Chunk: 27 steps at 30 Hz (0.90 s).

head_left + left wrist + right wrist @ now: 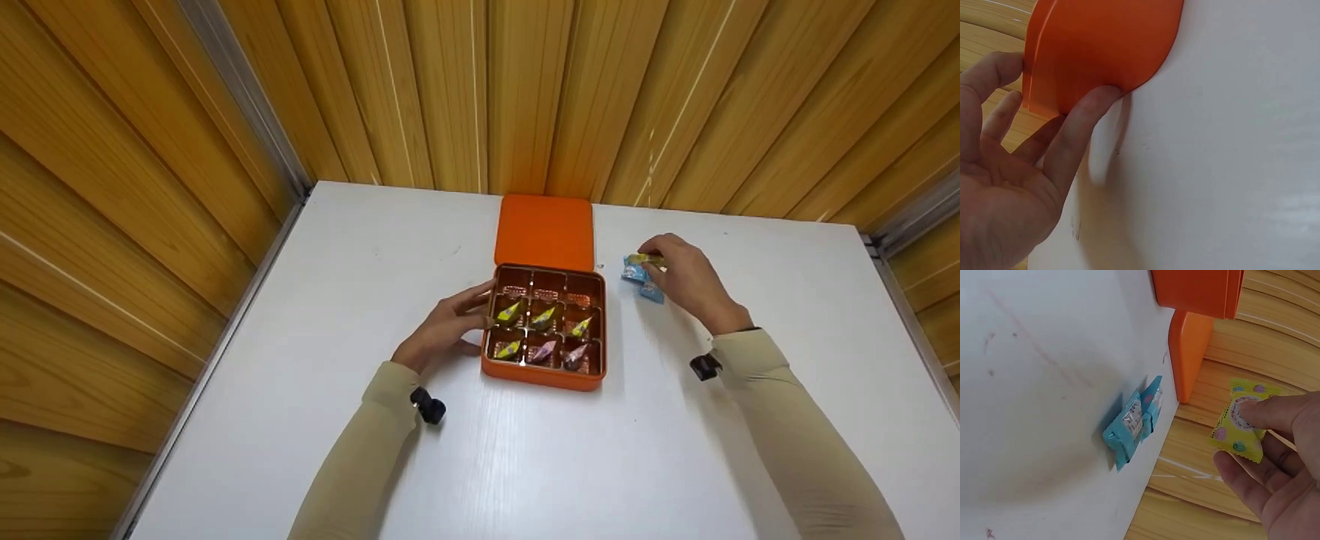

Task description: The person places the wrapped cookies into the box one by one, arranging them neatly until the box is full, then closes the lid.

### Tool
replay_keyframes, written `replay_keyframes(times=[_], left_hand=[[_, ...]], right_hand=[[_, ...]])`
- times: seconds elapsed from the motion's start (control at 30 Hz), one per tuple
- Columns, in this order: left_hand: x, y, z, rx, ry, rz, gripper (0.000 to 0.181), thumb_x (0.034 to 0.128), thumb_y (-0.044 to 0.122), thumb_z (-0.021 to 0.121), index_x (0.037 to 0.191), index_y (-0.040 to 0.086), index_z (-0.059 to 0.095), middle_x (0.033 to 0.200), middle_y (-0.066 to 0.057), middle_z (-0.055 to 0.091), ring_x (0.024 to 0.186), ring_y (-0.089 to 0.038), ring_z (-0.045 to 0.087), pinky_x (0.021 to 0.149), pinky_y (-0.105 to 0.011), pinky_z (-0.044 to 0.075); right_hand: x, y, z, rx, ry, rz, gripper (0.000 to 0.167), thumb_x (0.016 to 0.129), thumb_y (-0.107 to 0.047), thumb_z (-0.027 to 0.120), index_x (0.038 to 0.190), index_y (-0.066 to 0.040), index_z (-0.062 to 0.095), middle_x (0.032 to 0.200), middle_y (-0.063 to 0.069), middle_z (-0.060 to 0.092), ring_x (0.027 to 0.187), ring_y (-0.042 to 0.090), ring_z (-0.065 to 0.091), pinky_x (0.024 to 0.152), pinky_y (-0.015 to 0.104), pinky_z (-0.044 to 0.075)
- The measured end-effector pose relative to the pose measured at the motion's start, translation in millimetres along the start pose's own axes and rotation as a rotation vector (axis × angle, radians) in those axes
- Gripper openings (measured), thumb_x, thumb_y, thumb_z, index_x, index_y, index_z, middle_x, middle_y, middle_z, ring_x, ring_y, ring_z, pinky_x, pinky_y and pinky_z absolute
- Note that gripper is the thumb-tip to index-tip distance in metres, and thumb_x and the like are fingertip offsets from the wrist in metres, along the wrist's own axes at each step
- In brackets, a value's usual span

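An orange box point(544, 381) with a grid of compartments stands on the white table. Small yellow wrapped candies point(508, 313) sit in its middle row. In the front row lie a yellow one and two pink wrapped candies point(543, 351); the back row shows bare compartments. My left hand point(446, 326) touches the box's left side, fingers spread and thumb against the wall point(1100, 45). To the right of the box, my right hand point(690, 281) pinches a yellow candy packet point(1241, 419) between thumb and fingers, above two blue candy packets point(1126, 424) on the table.
Behind the box lies an orange lid point(545, 231), close to the slatted wood-look wall point(525, 97). The white table point(525, 465) has metal framing point(247, 112) at its left. A black wrist camera point(429, 406) sits on the left sleeve, another point(705, 367) on the right.
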<state>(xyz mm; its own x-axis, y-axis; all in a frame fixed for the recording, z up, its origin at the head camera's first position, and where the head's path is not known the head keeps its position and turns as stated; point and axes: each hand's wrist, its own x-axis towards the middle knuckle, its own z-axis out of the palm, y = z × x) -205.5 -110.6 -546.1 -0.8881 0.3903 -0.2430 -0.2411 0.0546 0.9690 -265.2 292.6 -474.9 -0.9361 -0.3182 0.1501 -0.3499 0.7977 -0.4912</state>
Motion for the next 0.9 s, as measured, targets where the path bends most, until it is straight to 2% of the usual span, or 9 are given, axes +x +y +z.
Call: replay_keyframes(times=[0.3,0.67,0.9], left_hand=[[0.0,1.1,-0.3,-0.010,-0.004,0.005,0.074,0.0981,0.007,0.069,0.163,0.034,0.046,0.160,-0.007,0.049,0.141,-0.031,0.053,0.072,-0.048,0.065],[1.1,1.7,-1.0,-0.017,-0.019,0.001,0.074,0.0987,0.006,0.068,0.163,0.035,0.045,0.161,-0.006,0.049,0.140,-0.031,0.054,0.073,-0.047,0.064],[3.7,1.3,0.0,-0.008,-0.011,-0.004,0.075,0.0972,0.006,0.070,0.163,0.035,0.046,0.161,-0.009,0.048,0.140,-0.034,0.054,0.073,-0.048,0.065]], right_hand=[[12.7,-22,11,0.032,0.001,-0.070,0.022,0.098,0.005,0.071,0.119,0.005,0.066,0.119,0.024,0.066,0.111,0.043,0.067,0.100,0.059,0.053],[24.0,-49,22,0.050,-0.058,-0.184,0.019,0.096,0.005,0.075,0.113,0.001,0.070,0.114,0.018,0.068,0.106,0.037,0.070,0.094,0.052,0.058],[27.6,-62,24,0.065,-0.103,-0.196,0.022,0.097,0.003,0.075,0.116,0.000,0.066,0.114,0.018,0.067,0.108,0.037,0.069,0.095,0.052,0.058]])
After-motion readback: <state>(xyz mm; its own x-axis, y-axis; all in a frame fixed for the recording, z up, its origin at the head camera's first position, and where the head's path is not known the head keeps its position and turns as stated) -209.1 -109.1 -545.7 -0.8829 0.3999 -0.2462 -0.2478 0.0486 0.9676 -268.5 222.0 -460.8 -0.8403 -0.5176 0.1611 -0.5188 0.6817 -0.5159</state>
